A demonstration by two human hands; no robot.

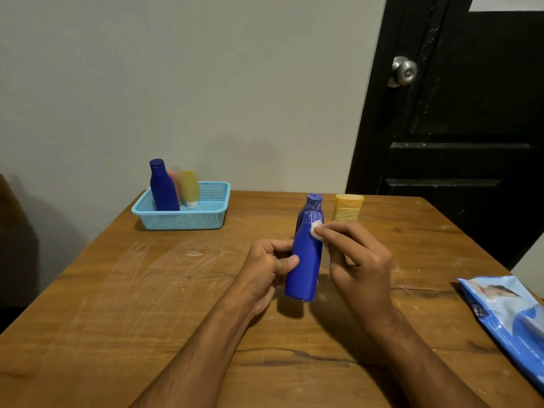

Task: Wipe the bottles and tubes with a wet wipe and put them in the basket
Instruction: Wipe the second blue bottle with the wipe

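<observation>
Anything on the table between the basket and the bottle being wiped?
Head view: bare tabletop only between the basket and the held blue bottle.

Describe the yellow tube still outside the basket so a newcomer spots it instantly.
On the wooden table, look far right, near the black door. The yellow tube stands alone just behind the blue bottle being wiped, unlike the yellow one inside the basket.

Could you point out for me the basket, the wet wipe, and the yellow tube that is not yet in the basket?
basket [188, 220]: head view, front mesh wall.
wet wipe [316, 229]: head view, white fold against the bottle.
yellow tube [348, 208]: head view, upper body behind the hands.
</observation>
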